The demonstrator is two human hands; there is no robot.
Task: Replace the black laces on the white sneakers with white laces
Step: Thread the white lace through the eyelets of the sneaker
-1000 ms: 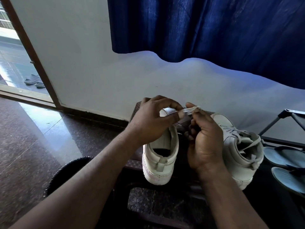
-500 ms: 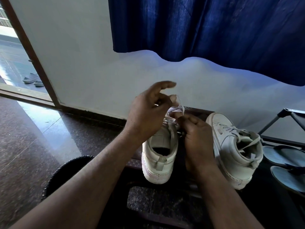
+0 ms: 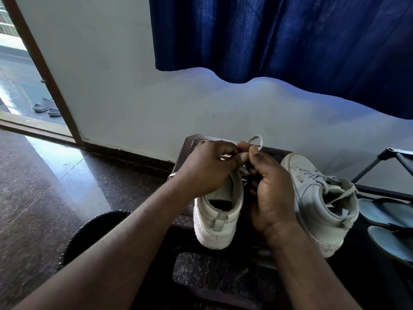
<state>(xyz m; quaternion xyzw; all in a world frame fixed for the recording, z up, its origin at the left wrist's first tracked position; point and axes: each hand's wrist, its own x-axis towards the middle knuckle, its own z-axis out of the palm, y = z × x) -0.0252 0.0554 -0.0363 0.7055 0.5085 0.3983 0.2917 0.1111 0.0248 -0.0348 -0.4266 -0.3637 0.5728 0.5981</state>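
Observation:
Two white sneakers stand on a dark stool (image 3: 190, 142), heels toward me. The left sneaker (image 3: 220, 211) sits under both hands, its front hidden by them. My left hand (image 3: 205, 168) and my right hand (image 3: 272, 191) meet above its tongue, each pinching the white lace (image 3: 257, 139), which forms a loop sticking up behind my fingers. The right sneaker (image 3: 321, 198) stands beside my right hand with white laces threaded through it and loose ends at the collar. No black lace is visible.
A white wall and a blue curtain (image 3: 290, 41) rise behind the stool. Blue sandals (image 3: 388, 213) lie at the right under a black rack frame (image 3: 393, 155). A dark round mat (image 3: 89, 229) lies on the granite floor at the left. An open doorway (image 3: 24, 86) shows slippers outside.
My left hand's fingers have curled shut onto the lace. A loop of white lace now stands up above my fingertips, and both hands have closed together over the left sneaker.

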